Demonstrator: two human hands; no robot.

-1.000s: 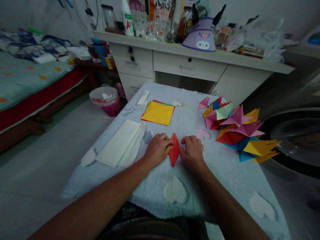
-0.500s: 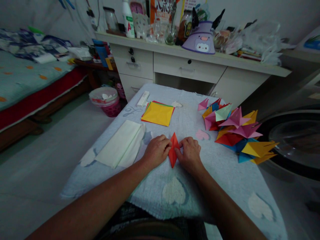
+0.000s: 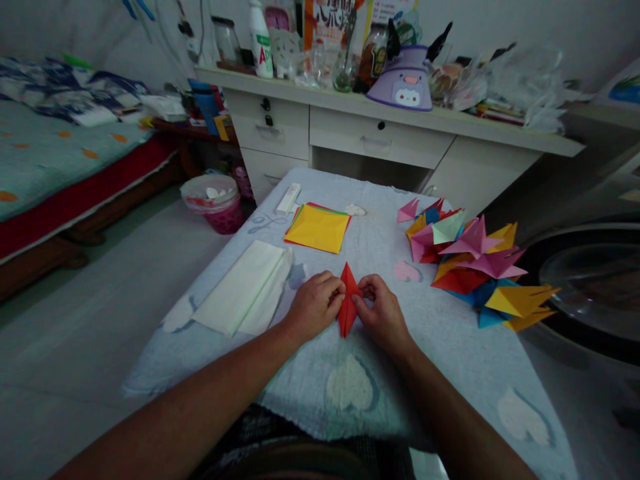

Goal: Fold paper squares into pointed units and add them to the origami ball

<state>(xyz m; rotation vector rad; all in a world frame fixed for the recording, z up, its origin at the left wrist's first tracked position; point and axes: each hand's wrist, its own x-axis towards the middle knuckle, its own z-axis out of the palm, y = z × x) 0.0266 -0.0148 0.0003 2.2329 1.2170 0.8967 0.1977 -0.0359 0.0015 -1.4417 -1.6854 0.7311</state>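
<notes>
A red sheet of origami paper (image 3: 347, 308), folded into a narrow diamond with a crease down its middle, lies on the cloth-covered table (image 3: 425, 373). My left hand (image 3: 317, 301) pinches its left edge between thumb and curled fingers. On the opposite side, my right hand (image 3: 381, 310) has its thumb on the paper's right edge, with the fingers bent in close by. Beyond my hands is a stack of square coloured paper (image 3: 319, 229), yellow on top. Folded paper cranes (image 3: 473, 250) in pink, yellow, red and blue are heaped to the right.
Left of my arm lies a pale folded cloth or paper (image 3: 240, 287). A small white box (image 3: 289, 199) sits near the far left corner. Past the table stands a white desk (image 3: 380, 143) with a cluttered top. A pink lined bin (image 3: 220, 213) is on the floor.
My right hand has shifted slightly, its fingers lifting and curling more beside the paper's edge. The left hand keeps its pinch. The view has moved very slightly.
</notes>
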